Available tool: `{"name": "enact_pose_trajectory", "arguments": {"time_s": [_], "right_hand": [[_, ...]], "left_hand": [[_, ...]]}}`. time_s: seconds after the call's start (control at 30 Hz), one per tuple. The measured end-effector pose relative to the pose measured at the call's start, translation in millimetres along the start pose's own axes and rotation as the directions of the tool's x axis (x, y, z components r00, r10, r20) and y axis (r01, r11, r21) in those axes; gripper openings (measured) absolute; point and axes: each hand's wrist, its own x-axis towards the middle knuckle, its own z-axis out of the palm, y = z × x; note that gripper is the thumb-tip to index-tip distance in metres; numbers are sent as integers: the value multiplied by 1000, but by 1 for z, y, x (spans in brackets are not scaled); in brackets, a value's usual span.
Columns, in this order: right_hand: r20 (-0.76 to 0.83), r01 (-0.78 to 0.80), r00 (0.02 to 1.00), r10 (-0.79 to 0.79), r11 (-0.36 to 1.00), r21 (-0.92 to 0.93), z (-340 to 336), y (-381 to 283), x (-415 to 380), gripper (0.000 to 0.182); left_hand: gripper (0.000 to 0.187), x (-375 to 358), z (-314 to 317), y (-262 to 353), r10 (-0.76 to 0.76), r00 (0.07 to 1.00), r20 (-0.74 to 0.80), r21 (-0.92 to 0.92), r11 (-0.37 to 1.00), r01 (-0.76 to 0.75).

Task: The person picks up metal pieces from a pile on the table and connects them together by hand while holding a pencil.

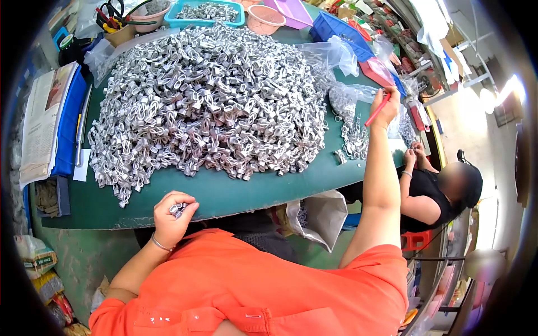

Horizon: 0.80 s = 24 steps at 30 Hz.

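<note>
My left hand (172,219), at the near edge of the green table (224,196), is closed around a few small metal pieces (178,210) that show between thumb and fingers. My right hand (386,107) reaches far to the right, gripping a slim red stick-like tool (377,110); its exact kind is not clear. A large heap of silvery metal loop-shaped pieces (213,106) covers most of the tabletop in front of me. Below my right hand lies a smaller scatter of metal rings (354,140), beside a clear plastic bag (343,99) of similar pieces.
A co-worker (428,196) in black sits at the right end, hands over the table. Along the back stand a turquoise tray (178,23), a pink bowl (266,19) and a blue bin (342,35). Papers (47,123) lie at left. An open sack (325,215) stands below the edge.
</note>
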Motion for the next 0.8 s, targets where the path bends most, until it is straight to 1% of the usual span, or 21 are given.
{"name": "enact_pose_trajectory", "arguments": {"time_s": [0.03, 0.07, 0.1, 0.13, 0.2, 0.23, 0.27, 0.3, 0.33, 0.4, 0.47, 0.5, 0.53, 0.57, 0.6, 0.63, 0.67, 0.73, 0.77, 0.8], "right_hand": [[145, -39, 988, 46, 998, -53, 3, 3, -1, 16], [288, -70, 952, 100, 991, -111, 5, 6, -3, 16], [373, -77, 916, 150, 976, -204, 6, 8, -4, 17], [382, -83, 911, 155, 976, -199, 7, 13, -4, 17], [469, -131, 848, 248, 954, -269, 15, 19, -7, 30], [535, -51, 802, 265, 923, -381, 12, 8, -6, 49], [541, -85, 741, 397, 856, -511, 14, -6, -5, 56], [555, -104, 691, 463, 823, -558, 19, -8, -4, 59], [535, -155, 669, 516, 801, -579, 22, -18, -2, 64], [604, -225, 655, 454, 880, -418, 44, 12, -2, 61], [659, -108, 660, 361, 914, -392, 42, -15, -4, 52], [711, -1, 658, 249, 944, -330, 48, -6, -4, 44], [712, 118, 699, 71, 970, -212, 55, 10, -5, 35], [600, -95, 797, 64, 995, 21, 68, 22, -2, 27], [477, -262, 873, 104, 924, 278, 80, 27, -1, 20], [331, -185, 944, 12, 847, 498, 77, -4, 7, 15], [162, -79, 986, -44, 730, 679, 64, -60, 16, 13], [107, -108, 993, 39, 637, 763, 28, -162, 5, 14], [265, -187, 963, -42, 605, 774, 16, -180, -17, 16], [409, -267, 903, -130, 577, 772, 1, -199, -38, 18]], "left_hand": [[12, 0, 0, 0, -2, 1000, -1, 3, 1000, 2], [12, 0, 0, 1, 7, 1000, 8, 10, 1000, -7], [12, 0, 0, 1, 14, 1000, 17, 18, 1000, -14], [12, 0, 0, 0, 4, 1000, 16, 27, 1000, -4], [12, -1, 0, -2, 61, 998, 9, 56, 997, -61], [12, -1, 0, -2, 73, 997, 10, 64, 995, -73], [12, 0, 0, -3, 86, 996, 13, 60, 994, -87], [11, 0, -1, -1, 83, 996, 31, 55, 995, -85], [11, 1, -2, 0, 83, 996, 45, 50, 995, -85], [11, 0, -2, -2, 94, 994, 51, 40, 995, -96], [11, 0, -1, -3, 110, 993, 44, 40, 993, -112], [11, 0, -1, -3, 104, 994, 38, 40, 994, -105], [10, -1, -2, -2, 97, 995, 37, 37, 995, -98], [10, -2, -3, -3, 87, 996, 34, 41, 995, -88], [10, -2, -3, -4, 91, 995, 38, 42, 995, -92], [10, -1, -2, -5, 95, 995, 42, 42, 994, -97], [10, 0, -2, -5, 87, 995, 43, 42, 995, -89], [9, 1, -2, -4, 63, 997, 49, 30, 997, -65], [9, 2, -3, -4, 48, 997, 59, 30, 998, -49], [9, 2, -3, -4, 48, 997, 65, 30, 998, -50]]}}
